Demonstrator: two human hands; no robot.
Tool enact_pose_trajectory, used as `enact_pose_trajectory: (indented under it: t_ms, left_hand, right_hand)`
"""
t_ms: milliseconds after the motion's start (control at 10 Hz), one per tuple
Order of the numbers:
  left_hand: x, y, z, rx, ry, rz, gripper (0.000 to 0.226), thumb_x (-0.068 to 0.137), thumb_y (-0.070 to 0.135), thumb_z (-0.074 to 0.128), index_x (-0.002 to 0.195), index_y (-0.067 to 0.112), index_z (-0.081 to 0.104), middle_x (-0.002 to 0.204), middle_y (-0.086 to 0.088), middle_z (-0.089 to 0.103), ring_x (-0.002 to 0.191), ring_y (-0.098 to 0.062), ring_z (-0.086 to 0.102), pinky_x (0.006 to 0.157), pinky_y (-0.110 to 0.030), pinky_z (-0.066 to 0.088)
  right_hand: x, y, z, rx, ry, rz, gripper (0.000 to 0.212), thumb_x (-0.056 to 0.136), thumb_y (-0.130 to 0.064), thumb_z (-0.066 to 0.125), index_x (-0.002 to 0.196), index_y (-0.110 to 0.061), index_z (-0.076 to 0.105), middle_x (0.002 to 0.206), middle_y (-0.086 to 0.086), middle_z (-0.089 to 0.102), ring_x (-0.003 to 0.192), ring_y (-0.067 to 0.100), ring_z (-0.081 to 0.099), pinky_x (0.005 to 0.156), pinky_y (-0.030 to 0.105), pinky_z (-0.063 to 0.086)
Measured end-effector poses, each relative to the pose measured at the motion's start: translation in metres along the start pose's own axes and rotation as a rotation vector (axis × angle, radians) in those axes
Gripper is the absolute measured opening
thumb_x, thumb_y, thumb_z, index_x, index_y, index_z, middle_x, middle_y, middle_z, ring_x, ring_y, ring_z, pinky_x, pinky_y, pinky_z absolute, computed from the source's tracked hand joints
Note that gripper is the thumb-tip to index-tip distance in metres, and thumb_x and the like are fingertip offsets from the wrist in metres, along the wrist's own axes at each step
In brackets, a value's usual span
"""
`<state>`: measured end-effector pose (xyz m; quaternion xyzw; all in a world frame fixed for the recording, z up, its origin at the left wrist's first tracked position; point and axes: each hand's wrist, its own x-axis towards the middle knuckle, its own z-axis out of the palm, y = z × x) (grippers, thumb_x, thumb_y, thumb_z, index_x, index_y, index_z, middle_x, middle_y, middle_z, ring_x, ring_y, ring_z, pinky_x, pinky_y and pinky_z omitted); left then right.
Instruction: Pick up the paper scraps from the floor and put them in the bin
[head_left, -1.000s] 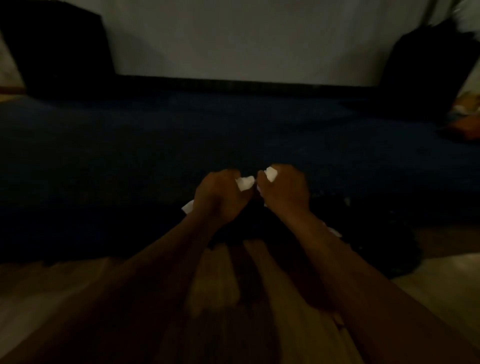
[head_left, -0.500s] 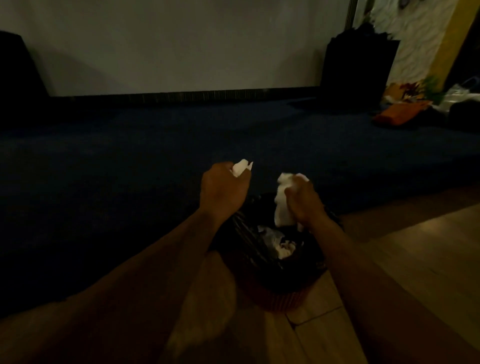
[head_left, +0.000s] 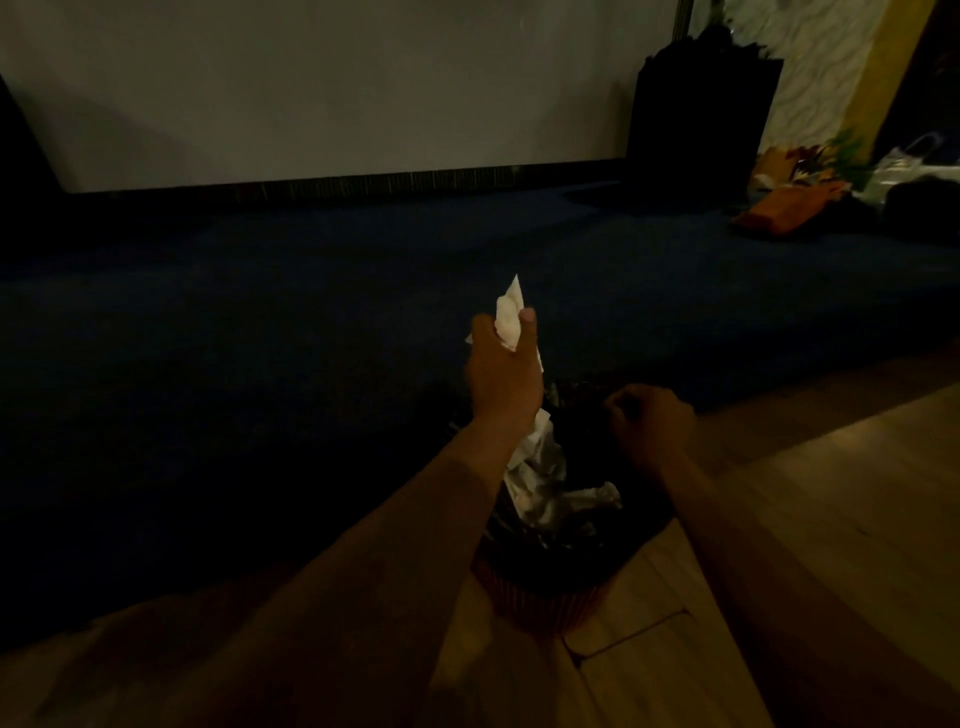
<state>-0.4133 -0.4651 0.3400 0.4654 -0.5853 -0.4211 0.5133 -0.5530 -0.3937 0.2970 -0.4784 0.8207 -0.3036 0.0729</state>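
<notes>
My left hand (head_left: 503, 370) is raised above the far left rim of the bin, gripping white paper scraps (head_left: 509, 316) that stick up past my thumb. The bin (head_left: 545, 592) is small, reddish and ribbed, lined with a black bag, and stands on the wooden floor at the carpet's edge. Crumpled white paper (head_left: 550, 483) lies inside it. My right hand (head_left: 649, 423) hovers over the bin's right side with fingers curled in and no paper visible in it.
A dark blue carpet (head_left: 311, 322) covers the floor ahead up to a pale wall. A tall black object (head_left: 701, 114) stands at the back right, with orange bags and clutter (head_left: 789, 208) beside it. Wooden floor (head_left: 831, 493) runs to the right.
The paper in my right hand has dropped into the bin, and that hand now is closed and bare. My left hand rose and shifted right over the bin, still holding its scraps.
</notes>
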Motion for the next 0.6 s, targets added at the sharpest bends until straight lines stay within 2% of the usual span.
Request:
enact_pose_trajectory:
  t_ms: [100,200,300,400,500,600]
  left_hand:
    - [-0.009,-0.023,0.007,0.19,-0.194,0.049,0.066,0.077,0.053,0.071,0.128,0.025,0.041,0.125,-0.001,0.054,0.105,-0.016,0.057,0.08,-0.028,0.05]
    - [-0.016,-0.053,0.004,0.784,-0.593,0.145,0.091,0.064,0.074,0.062,0.143,0.048,0.026,0.148,0.003,0.041,0.131,-0.026,0.044,0.109,-0.047,0.036]
    - [-0.022,-0.058,0.001,1.073,-0.709,0.176,0.077,0.071,0.079,0.036,0.14,0.044,0.041,0.15,-0.003,0.04,0.133,-0.032,0.039,0.112,-0.048,0.027]
    - [-0.022,-0.045,-0.006,1.111,-0.665,0.261,0.046,0.086,0.056,0.05,0.122,0.03,0.064,0.127,-0.003,0.062,0.11,-0.025,0.058,0.094,-0.037,0.045]
    - [-0.024,-0.039,-0.019,1.144,-0.618,0.368,0.031,0.09,0.047,0.053,0.094,0.022,0.071,0.096,-0.002,0.07,0.083,-0.021,0.064,0.078,-0.035,0.051]
    - [-0.025,-0.042,-0.033,1.167,-0.489,0.439,0.034,0.092,0.051,0.049,0.089,0.024,0.069,0.086,0.0,0.068,0.081,-0.021,0.062,0.089,-0.042,0.047]
  right_hand:
    - [-0.009,0.014,-0.006,0.026,0.122,-0.006,0.018,0.093,-0.019,0.053,0.103,-0.017,0.068,0.105,0.006,0.069,0.093,0.026,0.064,0.064,0.025,0.043]
    - [-0.015,0.025,-0.012,0.057,0.158,-0.014,0.016,0.09,-0.018,0.055,0.092,-0.021,0.07,0.1,0.006,0.072,0.082,0.021,0.063,0.067,0.027,0.044]
    - [-0.019,0.032,-0.018,0.044,0.165,-0.004,0.016,0.088,-0.017,0.056,0.088,-0.02,0.071,0.094,0.007,0.072,0.081,0.026,0.065,0.067,0.029,0.046]
    - [-0.024,0.027,-0.02,0.052,0.168,-0.006,0.017,0.088,-0.014,0.056,0.088,-0.017,0.072,0.094,0.009,0.073,0.083,0.027,0.066,0.07,0.031,0.048]
    - [-0.029,0.018,-0.016,0.01,0.167,-0.06,0.017,0.09,-0.017,0.056,0.091,-0.014,0.073,0.098,0.01,0.072,0.087,0.029,0.066,0.071,0.031,0.048]
    - [-0.033,0.0,-0.009,-0.018,0.052,-0.039,0.017,0.091,-0.021,0.056,0.097,-0.015,0.071,0.103,0.01,0.071,0.091,0.028,0.065,0.072,0.031,0.05]
